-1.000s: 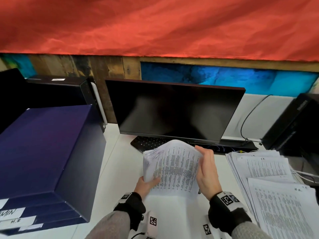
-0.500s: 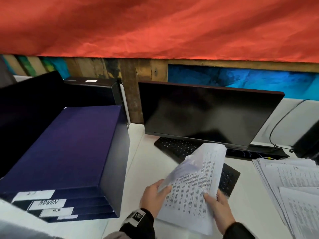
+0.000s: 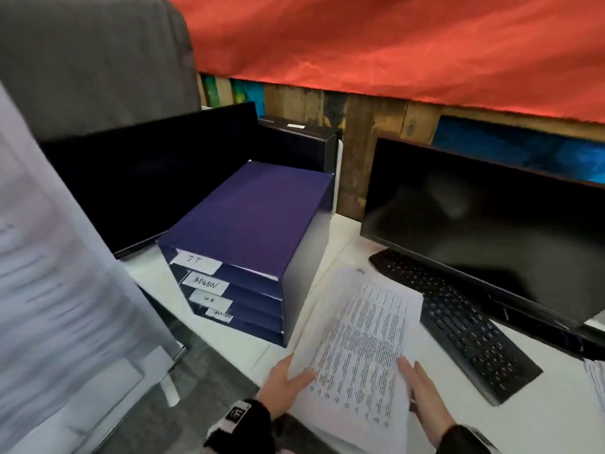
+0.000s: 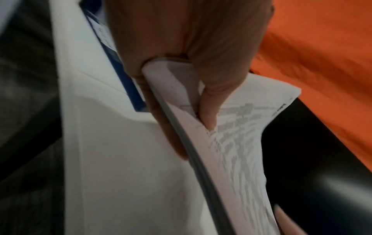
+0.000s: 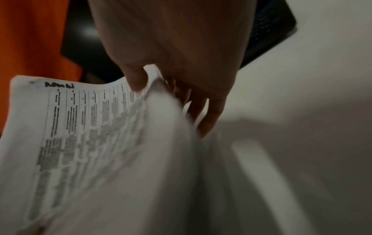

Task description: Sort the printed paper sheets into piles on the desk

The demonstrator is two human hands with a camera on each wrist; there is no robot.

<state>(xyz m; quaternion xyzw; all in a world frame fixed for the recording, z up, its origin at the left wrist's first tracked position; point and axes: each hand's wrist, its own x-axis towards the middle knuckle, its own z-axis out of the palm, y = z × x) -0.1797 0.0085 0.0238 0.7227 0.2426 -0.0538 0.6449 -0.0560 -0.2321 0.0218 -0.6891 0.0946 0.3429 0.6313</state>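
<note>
While the sheaf of printed sheets [image 3: 360,348] is held above the surface [image 3: 553,417] beside the labelled tray box [image 3: 255,244], pinched at its near corners by the left hand [image 3: 284,385] and right hand [image 3: 425,398], loose pages could be fanned out and dropped if either grip slackens.

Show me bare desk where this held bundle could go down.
Bare white desk runs between the purple drawer unit and the keyboard, under the held sheets. Another patch lies in front of the drawer unit. The right edge is crowded: keyboard, monitor, a paper pile.
</note>
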